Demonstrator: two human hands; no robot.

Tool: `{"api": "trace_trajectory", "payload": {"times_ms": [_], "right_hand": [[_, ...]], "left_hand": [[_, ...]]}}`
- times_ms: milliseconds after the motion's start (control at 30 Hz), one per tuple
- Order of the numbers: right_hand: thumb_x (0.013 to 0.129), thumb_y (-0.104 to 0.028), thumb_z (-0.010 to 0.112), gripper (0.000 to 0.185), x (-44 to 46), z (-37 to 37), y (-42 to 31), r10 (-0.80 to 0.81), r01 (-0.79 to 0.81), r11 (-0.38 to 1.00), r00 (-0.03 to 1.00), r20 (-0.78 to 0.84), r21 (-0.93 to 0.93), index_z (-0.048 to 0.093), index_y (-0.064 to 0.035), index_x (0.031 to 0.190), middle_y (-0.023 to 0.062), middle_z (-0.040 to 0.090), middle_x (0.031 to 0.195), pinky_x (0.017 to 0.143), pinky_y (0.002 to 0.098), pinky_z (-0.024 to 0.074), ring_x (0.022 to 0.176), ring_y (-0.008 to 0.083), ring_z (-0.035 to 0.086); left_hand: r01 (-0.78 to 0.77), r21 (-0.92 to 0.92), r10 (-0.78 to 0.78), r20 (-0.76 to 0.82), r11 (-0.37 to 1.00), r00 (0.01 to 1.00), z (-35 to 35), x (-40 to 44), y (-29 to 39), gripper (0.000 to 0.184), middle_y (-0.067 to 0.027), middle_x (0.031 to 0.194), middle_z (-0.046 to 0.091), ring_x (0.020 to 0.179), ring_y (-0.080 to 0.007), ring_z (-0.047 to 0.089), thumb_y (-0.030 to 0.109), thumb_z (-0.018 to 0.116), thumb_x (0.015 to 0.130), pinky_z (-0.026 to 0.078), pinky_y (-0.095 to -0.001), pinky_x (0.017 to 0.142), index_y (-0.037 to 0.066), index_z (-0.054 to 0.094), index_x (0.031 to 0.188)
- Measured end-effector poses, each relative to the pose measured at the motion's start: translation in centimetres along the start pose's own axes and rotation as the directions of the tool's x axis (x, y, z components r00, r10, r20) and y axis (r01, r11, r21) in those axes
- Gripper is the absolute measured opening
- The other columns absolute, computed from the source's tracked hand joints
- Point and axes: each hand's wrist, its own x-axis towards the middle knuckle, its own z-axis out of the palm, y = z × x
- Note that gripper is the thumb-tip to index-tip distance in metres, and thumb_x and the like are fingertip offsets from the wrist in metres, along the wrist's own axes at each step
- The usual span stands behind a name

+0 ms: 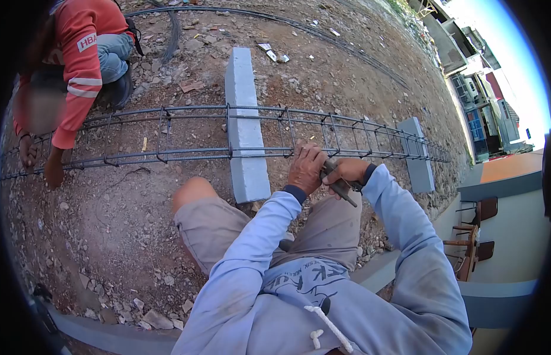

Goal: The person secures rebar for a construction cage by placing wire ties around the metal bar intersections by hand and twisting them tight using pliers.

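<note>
A long rebar cage (198, 154) of thin bars and square ties lies across two pale blocks, the nearer block (246, 130) left of my hands and the farther block (416, 155) to the right. My left hand (306, 168) is at the cage's near bar, its fingers bent and pressed together; what they hold, if anything, is hidden. Beside it my right hand (345, 173) is wrapped round a dark metal tool (339, 184), whose thin end points down toward my lap.
At the upper left a co-worker in a red sleeve (83, 89) crouches with both hands at the cage's left end. Long thin rods (299, 25) lie on the ground beyond the cage. Chairs (486, 208) and a low wall (376, 270) are at the right.
</note>
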Motion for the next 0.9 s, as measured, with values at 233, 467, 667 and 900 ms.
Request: {"api": "trace_trajectory", "payload": {"times_ms": [233, 467, 667, 900], "right_hand": [[0.074, -0.036, 0.069, 0.045, -7.4, -1.6, -2.7, -0.623, -0.051, 0.673, 0.499, -0.602, -0.738, 0.062, 0.0001, 0.100, 0.0183, 0.065, 0.080, 0.067, 0.0369, 0.0493, 0.075, 0.0274, 0.065], [0.077, -0.027, 0.063, 0.047, -4.6, 4.6, 1.2, -0.814, -0.492, 0.128, 0.444, -0.374, -0.861, 0.053, 0.0019, 0.112, 0.0171, 0.062, 0.096, 0.074, 0.0416, 0.0470, 0.075, 0.0345, 0.062], [0.081, -0.020, 0.058, 0.027, -4.4, 2.6, -0.2, -0.375, -0.267, 0.397, 0.826, -0.421, -0.878, 0.060, 0.0045, 0.093, 0.0151, 0.064, 0.078, 0.061, 0.0386, 0.0502, 0.066, 0.0258, 0.064], [0.087, -0.027, 0.058, 0.034, -4.5, -1.2, -1.2, 0.055, -0.055, 0.998, 0.998, 0.022, 0.013, 0.060, 0.0062, 0.087, 0.0123, 0.062, 0.067, 0.043, 0.0307, 0.0476, 0.048, 0.0194, 0.059]], "left_hand": [[0.059, 0.015, -0.059, 0.059, 0.998, 0.996, -0.1, 2.1, 0.1, 0.026, -0.0121, 0.085, 0.052, 0.092, -0.0319, 0.051, 0.004, 0.064, 0.060, 0.040, -0.0429, 0.086, 0.008, 0.052, 0.083], [0.109, 0.029, -0.112, 0.246, 0.994, 0.963, -0.6, 3.5, -0.2, 0.017, -0.0130, 0.082, 0.055, 0.085, -0.0335, 0.053, 0.008, 0.063, 0.066, 0.042, -0.0434, 0.076, 0.008, 0.052, 0.080], [0.116, 0.045, -0.124, 0.286, 0.992, 0.950, -0.5, 1.9, -0.2, 0.033, -0.0114, 0.101, 0.057, 0.106, -0.0302, 0.052, 0.007, 0.061, 0.067, 0.030, -0.0514, 0.101, 0.009, 0.057, 0.099], [0.086, 0.033, -0.084, -0.071, 0.996, 0.994, -0.6, -0.4, 2.4, 0.058, -0.0131, 0.117, 0.048, 0.124, -0.0292, 0.038, 0.014, 0.064, 0.069, 0.018, -0.0523, 0.109, 0.014, 0.046, 0.124]]}}
